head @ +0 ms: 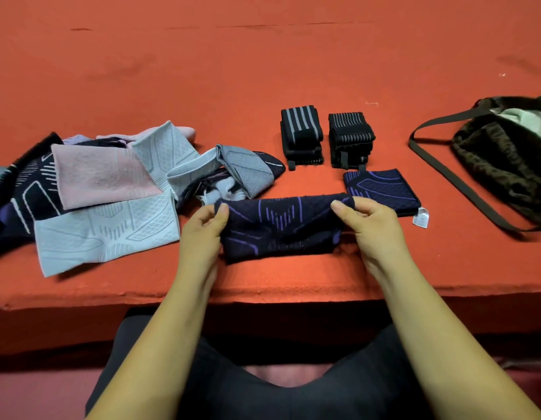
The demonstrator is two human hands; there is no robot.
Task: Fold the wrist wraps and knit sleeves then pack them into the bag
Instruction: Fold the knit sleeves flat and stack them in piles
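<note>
A navy knit sleeve with purple lines [281, 228] lies crosswise near the table's front edge. My left hand [202, 231] pinches its left end and my right hand [369, 225] pinches its right end, lifting the far edge. A folded navy sleeve [384, 189] with a white tag lies just behind my right hand. Two stacks of folded black wrist wraps [302, 137] [349, 137] stand further back. A heap of unfolded sleeves, pink [102, 174], light grey [105, 234] and dark, covers the left side. The dark patterned bag [505, 165] lies open at the far right.
The bag's long dark strap [445, 171] loops over the red table [263, 71] between the bag and the folded pieces. The table's front edge runs just below the held sleeve. My dark-trousered lap sits beneath it.
</note>
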